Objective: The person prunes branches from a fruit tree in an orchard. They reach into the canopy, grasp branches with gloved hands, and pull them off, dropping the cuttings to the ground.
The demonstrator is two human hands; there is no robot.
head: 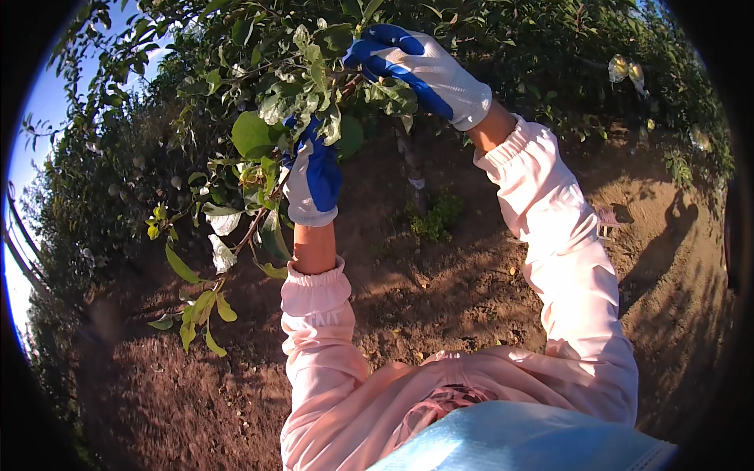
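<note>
Both hands wear white knit work gloves with blue coated palms and are raised into a leafy fruit tree branch (250, 226). My left hand (312, 173) reaches up among the leaves; its fingertips are hidden behind a clump of foliage (306, 97). To the upper right of it, my right hand (418, 73) has its fingers bent at the same clump, beside a thin twig. Leaves cover what either hand touches, so a hold cannot be made out. A large round green leaf (250, 134) hangs left of my left hand.
A tree trunk (412, 165) stands beyond the hands, with a low green plant (436, 218) at its foot. Fruits in clear bags (618, 69) hang at the upper right. A small pinkish stool (607, 218) stands on the bare soil (447, 306). Dense foliage fills the left.
</note>
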